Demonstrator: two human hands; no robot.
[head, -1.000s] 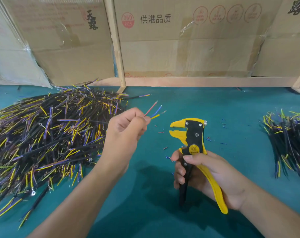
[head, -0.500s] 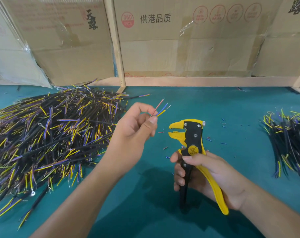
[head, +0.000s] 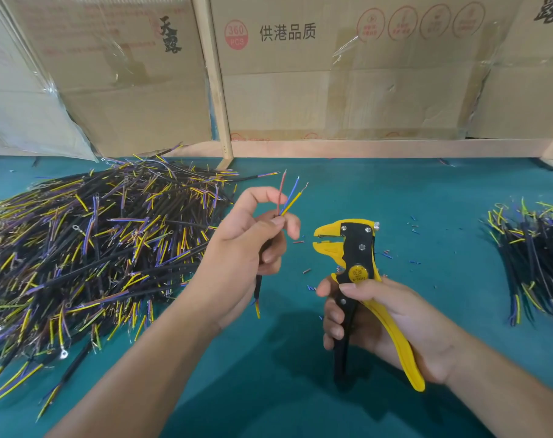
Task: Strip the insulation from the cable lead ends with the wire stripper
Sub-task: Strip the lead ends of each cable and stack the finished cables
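Step in hand: presenting a cable [head: 258, 281] to the stripper [head: 352, 257]; no lead is in the tool's mouth yet, judging by the clear gap between them.
Left hand [head: 237, 251]: fingers curled round the black cable, thumb and forefinger pinching it just below the point where three leads [head: 289, 196] fan out.
Right hand [head: 382, 317]: fingers wrapped round the black and yellow handles of the stripper; handles spread apart, mouth open.
Landmark: the stripper, held upright just above the surface [head: 395, 191], near centre.
Cable position: left of the stripper, near but not touching; lead tips stand above and left of the mouth.
Cable long axis: close to vertical, tilted slightly right at the top; the other end hangs below the left hand.
Lead pointing: red, blue and yellow leads point up and away from the person, splayed apart. The tips look pale, possibly bare; too small to confirm.
Stripper pointing: mouth faces left, toward the cable; handles run down and right.
Next move, as judged: turn the leads down and right so one end enters the mouth square-on, then squeeze the handles. Splayed leads call for singling out one at a time.
Unstripped stock: large cable pile [head: 88, 248] well left of the stripper.
Second pile [head: 534, 257]: well right of the stripper.
Offcuts [head: 306, 271]: insulation scraps scattered on the surface around the stripper.
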